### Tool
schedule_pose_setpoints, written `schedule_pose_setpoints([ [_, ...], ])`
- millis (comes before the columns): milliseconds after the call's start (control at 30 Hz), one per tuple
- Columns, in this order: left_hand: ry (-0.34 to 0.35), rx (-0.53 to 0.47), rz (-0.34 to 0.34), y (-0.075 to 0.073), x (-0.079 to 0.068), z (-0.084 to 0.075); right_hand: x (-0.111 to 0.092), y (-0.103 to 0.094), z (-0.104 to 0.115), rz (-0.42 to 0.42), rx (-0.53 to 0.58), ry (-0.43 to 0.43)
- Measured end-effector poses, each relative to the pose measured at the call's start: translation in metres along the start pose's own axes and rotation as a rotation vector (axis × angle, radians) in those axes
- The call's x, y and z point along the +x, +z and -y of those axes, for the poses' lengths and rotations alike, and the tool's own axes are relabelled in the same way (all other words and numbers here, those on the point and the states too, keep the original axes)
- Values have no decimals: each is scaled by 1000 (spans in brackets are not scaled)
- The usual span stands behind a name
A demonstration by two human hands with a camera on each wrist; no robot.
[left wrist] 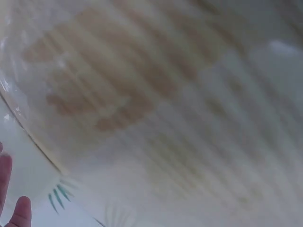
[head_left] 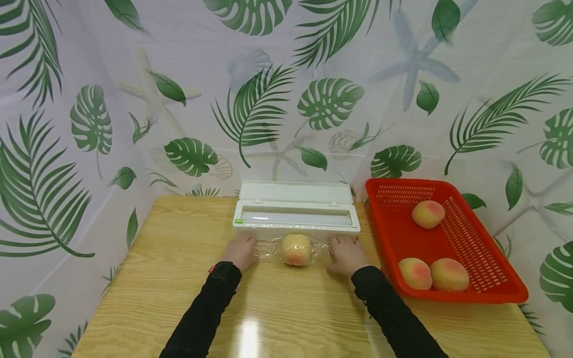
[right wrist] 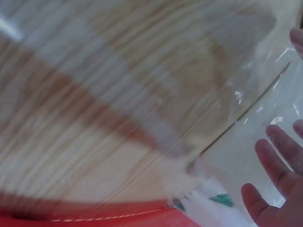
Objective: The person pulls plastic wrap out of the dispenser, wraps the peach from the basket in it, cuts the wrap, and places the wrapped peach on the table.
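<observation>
A yellow-pink peach (head_left: 296, 249) sits on the table in clear plastic wrap (head_left: 267, 248), which spreads out on both sides of it. My left hand (head_left: 240, 252) lies at the wrap's left end, and my right hand (head_left: 348, 255) at its right end. Directly behind the peach stands a white cling film dispenser (head_left: 296, 231) with its lid raised and a film roll inside. Straight, parted fingers (right wrist: 277, 161) of the right hand show in the right wrist view. Only a few left fingertips (left wrist: 21, 210) appear in the left wrist view; both wrist views are blurred.
To the right stands a red plastic basket (head_left: 389, 233) with three more peaches (head_left: 428, 214) in it. A wooden table (head_left: 188, 233) carries everything. Behind it hangs a white cloth (head_left: 268, 164) printed with green leaves.
</observation>
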State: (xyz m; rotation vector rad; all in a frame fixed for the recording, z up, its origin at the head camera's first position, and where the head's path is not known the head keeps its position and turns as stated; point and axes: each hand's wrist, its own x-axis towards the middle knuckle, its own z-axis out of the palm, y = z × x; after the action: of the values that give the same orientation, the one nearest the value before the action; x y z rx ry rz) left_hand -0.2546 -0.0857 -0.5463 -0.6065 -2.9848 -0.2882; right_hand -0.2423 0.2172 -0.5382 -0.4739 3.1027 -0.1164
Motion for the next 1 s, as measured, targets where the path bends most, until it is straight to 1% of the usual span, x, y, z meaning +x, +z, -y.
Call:
schedule_pose_setpoints([
  [167, -26, -50, -29, 0, -9, 12, -5, -3, -10, 33, 0, 32],
  [267, -55, -57, -25, 2, -13, 19, -9, -4, -16, 38, 26, 53],
  [333, -88, -89, 4, 0, -15, 23, -10, -6, -18, 50, 50, 69],
  [433, -120, -143, 68, -7, -18, 28, -11, -8, -22, 63, 97, 74],
  [500, -141, -192, 96, -11, -19, 32, -12, -11, -22, 45, 137, 53],
  [533, -150, -211, 97, -13, -19, 34, -13, -14, -22, 26, 162, 38],
  [600, -170, -242, 74, -16, -16, 39, -14, -19, -21, -30, 193, -4],
  [700, -215, -279, -3, -23, -11, 41, -14, -29, -15, -108, 225, -63],
  [800, -248, -303, -76, -29, -4, 41, -11, -37, -7, -152, 211, -100],
  [900, -267, -316, -103, -33, 4, 42, -9, -42, 4, -172, 200, -141],
  [1000, -273, -327, -89, -33, 11, 44, -7, -46, 16, -192, 217, -190],
])
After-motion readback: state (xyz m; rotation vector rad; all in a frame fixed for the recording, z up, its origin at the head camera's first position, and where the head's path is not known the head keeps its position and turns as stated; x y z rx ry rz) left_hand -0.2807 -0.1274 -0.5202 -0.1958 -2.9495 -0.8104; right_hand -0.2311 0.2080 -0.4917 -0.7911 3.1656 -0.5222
